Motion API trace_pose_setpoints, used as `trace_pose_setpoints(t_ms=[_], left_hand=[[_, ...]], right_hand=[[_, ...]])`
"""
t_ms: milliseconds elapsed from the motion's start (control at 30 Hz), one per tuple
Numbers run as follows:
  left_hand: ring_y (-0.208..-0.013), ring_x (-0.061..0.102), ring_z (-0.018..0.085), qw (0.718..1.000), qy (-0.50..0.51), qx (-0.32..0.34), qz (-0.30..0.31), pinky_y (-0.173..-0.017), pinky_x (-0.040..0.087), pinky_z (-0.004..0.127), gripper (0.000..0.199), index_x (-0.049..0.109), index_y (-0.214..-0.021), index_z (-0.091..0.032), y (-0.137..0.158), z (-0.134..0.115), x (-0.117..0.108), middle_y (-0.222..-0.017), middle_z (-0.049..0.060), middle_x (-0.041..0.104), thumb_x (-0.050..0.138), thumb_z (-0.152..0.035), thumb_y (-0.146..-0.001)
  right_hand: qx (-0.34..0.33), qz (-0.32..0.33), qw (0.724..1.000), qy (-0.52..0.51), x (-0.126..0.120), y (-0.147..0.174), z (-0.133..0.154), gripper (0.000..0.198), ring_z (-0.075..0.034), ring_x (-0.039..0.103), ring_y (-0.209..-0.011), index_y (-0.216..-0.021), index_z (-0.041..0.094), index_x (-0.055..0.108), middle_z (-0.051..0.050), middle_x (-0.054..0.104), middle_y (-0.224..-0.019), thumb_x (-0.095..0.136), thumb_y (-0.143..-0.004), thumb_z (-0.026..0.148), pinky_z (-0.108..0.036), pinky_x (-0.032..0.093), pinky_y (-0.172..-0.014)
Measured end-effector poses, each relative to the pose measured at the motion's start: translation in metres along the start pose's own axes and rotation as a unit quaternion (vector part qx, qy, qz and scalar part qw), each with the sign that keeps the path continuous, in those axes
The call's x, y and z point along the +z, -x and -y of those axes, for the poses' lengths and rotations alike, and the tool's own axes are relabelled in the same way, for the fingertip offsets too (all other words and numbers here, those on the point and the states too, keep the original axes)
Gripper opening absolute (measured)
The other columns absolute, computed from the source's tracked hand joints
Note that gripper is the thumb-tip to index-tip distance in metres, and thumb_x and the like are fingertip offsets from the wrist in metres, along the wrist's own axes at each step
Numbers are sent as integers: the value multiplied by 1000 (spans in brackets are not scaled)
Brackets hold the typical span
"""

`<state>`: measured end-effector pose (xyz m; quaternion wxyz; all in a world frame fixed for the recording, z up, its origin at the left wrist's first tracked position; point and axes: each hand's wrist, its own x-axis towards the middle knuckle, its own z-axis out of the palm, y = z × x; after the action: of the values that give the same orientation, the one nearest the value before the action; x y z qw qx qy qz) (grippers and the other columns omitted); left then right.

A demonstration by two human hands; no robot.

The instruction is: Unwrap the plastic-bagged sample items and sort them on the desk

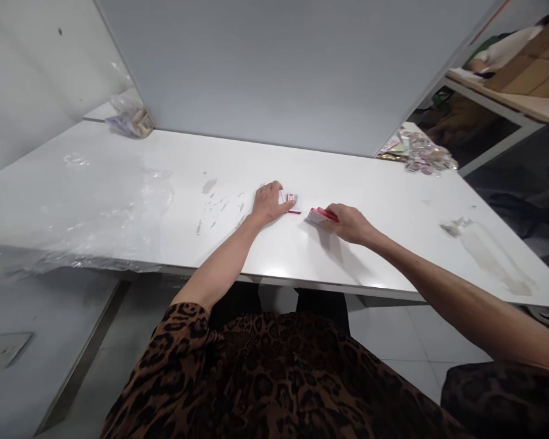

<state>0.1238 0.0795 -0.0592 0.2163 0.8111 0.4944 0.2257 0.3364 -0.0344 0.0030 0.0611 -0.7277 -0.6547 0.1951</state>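
On the white tabletop (274, 249), my left hand (269, 202) is curled around small red-and-white boxes (293, 197), its thumb lying against the nearer one. Part of them is hidden under the fingers. A short way to the right, my right hand (350, 223) grips several thin red-and-white boxes (319, 215) between thumb and fingers, tilted and casting a shadow on the table. The print on all of them is too small to read. A narrow gap of bare table separates the two hands.
Clear plastic sheeting (96, 201) covers the table's left side and hangs over its front edge. A grey panel (265, 73) rises behind. Plastic-wrapped items (135, 119) sit at the back left, wrapped packets (427, 152) at the back right. A person's arm and a cardboard box (533, 64) are beyond.
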Motion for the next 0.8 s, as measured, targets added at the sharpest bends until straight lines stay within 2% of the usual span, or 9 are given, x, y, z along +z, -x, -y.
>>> trace_pose_setpoints(t_ms=[100, 200, 233, 300, 367, 433, 633, 733, 800], left_hand=[[-134, 57, 32, 1000, 5, -4, -6, -121, 38, 46, 45, 55, -123, -21, 0, 2, -2, -139, 14, 66, 69, -51, -93], [-131, 60, 32, 1000, 9, -9, -13, -119, 40, 48, 41, 54, -118, -23, -1, 5, -2, -134, 13, 68, 70, -50, -91], [-130, 60, 33, 1000, 9, -11, -15, -119, 40, 48, 41, 54, -116, -23, -1, 6, -2, -132, 12, 68, 71, -51, -91], [-129, 60, 33, 1000, 11, -17, -15, -119, 41, 51, 41, 54, -115, -24, -1, 8, -3, -129, 12, 68, 70, -52, -90], [-129, 60, 34, 1000, 12, -25, -13, -119, 41, 52, 42, 54, -114, -24, 0, 8, -4, -128, 12, 68, 69, -54, -89], [-130, 59, 34, 999, 13, -30, -10, -119, 42, 54, 44, 54, -114, -24, 1, 8, -5, -130, 12, 67, 68, -57, -89], [-129, 59, 34, 999, 19, -34, -9, -118, 43, 56, 48, 56, -117, -23, 6, 9, -6, -129, 13, 68, 64, -61, -89], [-127, 61, 34, 999, 19, -37, -20, -118, 44, 56, 47, 57, -115, -23, 8, 9, -5, -130, 13, 68, 64, -62, -88], [-127, 61, 34, 999, 21, -43, -23, -117, 44, 56, 47, 57, -114, -23, 10, 9, -6, -132, 13, 68, 65, -61, -87]], right_hand=[[-5, -20, 999, -32, 1, -1, -17, 16, -20, 55, -80, -82, 19, 56, -9, 66, -93, 66, -94, 22, -32, 35, -69], [15, -27, 996, -79, -5, -5, -43, 16, -17, 56, -74, -83, 19, 61, -5, 66, -84, 70, -94, 27, -30, 40, -66], [34, -37, 991, -127, -10, -8, -55, 14, -17, 57, -72, -85, 19, 64, -4, 66, -81, 71, -94, 27, -29, 43, -64], [89, -84, 957, -263, -22, -15, -84, 11, -16, 58, -68, -86, 17, 69, -3, 65, -75, 76, -89, 24, -28, 46, -60], [143, -151, 900, -384, -38, -27, -117, 12, -14, 58, -65, -83, 15, 70, -3, 64, -72, 82, -82, 17, -26, 49, -58], [175, -217, 862, -424, -55, -43, -150, 15, -13, 59, -64, -79, 15, 68, -3, 64, -74, 83, -78, 13, -26, 52, -58], [233, -352, 792, -440, -102, -129, -230, 25, -12, 54, -65, -78, 20, 58, -1, 59, -78, 82, -81, 13, -25, 52, -52], [227, -381, 778, -445, -126, -189, -252, 36, -12, 51, -65, -81, 23, 51, 3, 50, -75, 87, -81, 21, -25, 48, -48], [189, -374, 786, -455, -139, -228, -262, 41, -12, 47, -64, -82, 25, 44, 5, 41, -72, 86, -84, 25, -23, 46, -48]])
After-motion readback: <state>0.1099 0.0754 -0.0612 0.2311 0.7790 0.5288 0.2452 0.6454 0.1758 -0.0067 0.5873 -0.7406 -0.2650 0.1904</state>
